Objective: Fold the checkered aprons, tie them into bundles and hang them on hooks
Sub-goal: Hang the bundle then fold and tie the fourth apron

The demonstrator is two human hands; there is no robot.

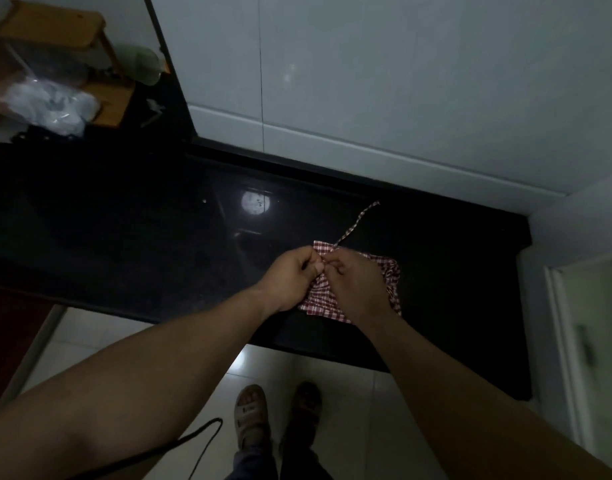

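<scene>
Glossy black stone countertop (pixel 124 220) below a white tiled wall (pixel 401 81).
Fingertips together, left hand (pixel 290 275) and right hand (pixel 356 287) pinch the thin strap (pixel 358 221) of the folded red-and-white checkered cloth apron (pixel 390 275) lying directly beneath them.

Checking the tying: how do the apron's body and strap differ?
The body is a wide, bunched pad; the strap is a thin band. The body lies partly under the left hand and right hand; the strap trails out toward the wall. Both are red-checked, on the black counter.
</scene>
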